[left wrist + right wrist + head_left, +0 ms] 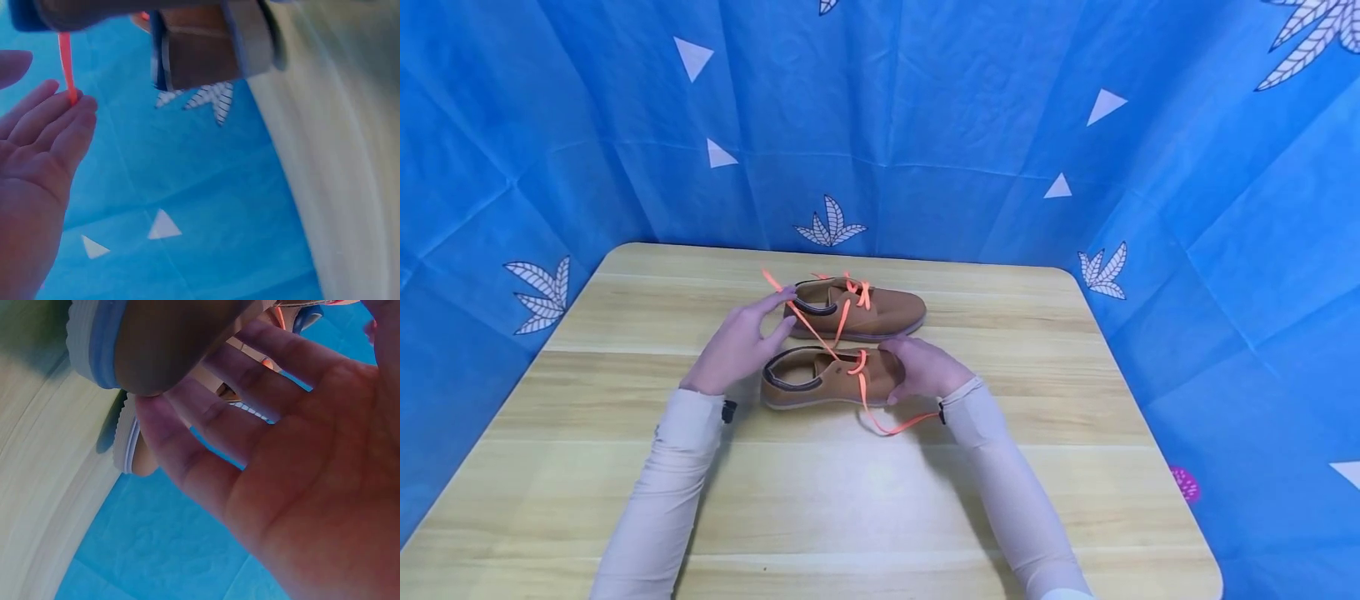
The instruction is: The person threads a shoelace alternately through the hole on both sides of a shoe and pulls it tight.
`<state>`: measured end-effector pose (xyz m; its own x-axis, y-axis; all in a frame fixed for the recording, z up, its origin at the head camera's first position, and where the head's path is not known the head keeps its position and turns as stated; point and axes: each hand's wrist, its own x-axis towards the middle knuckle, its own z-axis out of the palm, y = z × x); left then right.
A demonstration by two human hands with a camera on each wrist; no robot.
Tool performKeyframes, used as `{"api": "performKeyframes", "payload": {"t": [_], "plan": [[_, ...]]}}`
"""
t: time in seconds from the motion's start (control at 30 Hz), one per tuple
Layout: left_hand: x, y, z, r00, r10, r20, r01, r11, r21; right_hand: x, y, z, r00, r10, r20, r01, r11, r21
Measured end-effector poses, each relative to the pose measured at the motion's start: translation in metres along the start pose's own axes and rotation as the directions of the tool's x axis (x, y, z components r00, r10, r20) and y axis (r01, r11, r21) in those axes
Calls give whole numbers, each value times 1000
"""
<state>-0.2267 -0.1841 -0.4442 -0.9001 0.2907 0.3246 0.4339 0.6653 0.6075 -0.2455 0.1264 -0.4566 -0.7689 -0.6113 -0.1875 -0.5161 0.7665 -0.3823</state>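
Two brown lace-up shoes lie side by side, toes to the right, in the head view: a near shoe [831, 385] and a far shoe [897, 310]. Both have orange laces. My right hand [923, 368] holds the near shoe's toe, thumb on the near side and fingers on the far side, partly hidden by the toe [169, 344]. By the heels is my left hand [741, 340], thumb apart from the fingers. Its fingers [53, 128] are nearly straight, and an orange lace [66, 65] touches their tips.
The shoes are on a light wooden table [850, 517] with rounded corners. A blue curtain [925, 125] with white leaves and triangles surrounds its back and sides. Another loose lace [880, 427] trails from the near shoe toward the right wrist.
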Motion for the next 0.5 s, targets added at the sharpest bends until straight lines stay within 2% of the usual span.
{"api": "performKeyframes", "payload": {"t": [0.1, 0.17, 0.23, 0.3, 0.4, 0.5], "plan": [[0, -15, 1, 994, -83, 65, 82, 997, 9, 1, -2, 1, 1000, 9, -16, -9, 1000, 15], [-1, -24, 3, 982, -128, 138, 127, 992, 16, 0, -2, 2, 1000, 18, -15, -17, 999, 35], [-3, -31, 6, 967, -147, 210, 146, 989, 20, -2, -3, 4, 1000, 27, -13, -26, 998, 55], [-4, -36, 8, 957, -153, 245, 151, 988, 27, -3, -3, 5, 999, 33, -13, -32, 998, 58], [-4, -36, 8, 958, -165, 233, 162, 986, 32, -4, -5, 4, 999, 42, -15, -41, 997, 60], [-3, -29, 4, 970, -168, 177, 160, 986, 55, -7, -9, 1, 997, 57, -49, -56, 998, 27]]}}
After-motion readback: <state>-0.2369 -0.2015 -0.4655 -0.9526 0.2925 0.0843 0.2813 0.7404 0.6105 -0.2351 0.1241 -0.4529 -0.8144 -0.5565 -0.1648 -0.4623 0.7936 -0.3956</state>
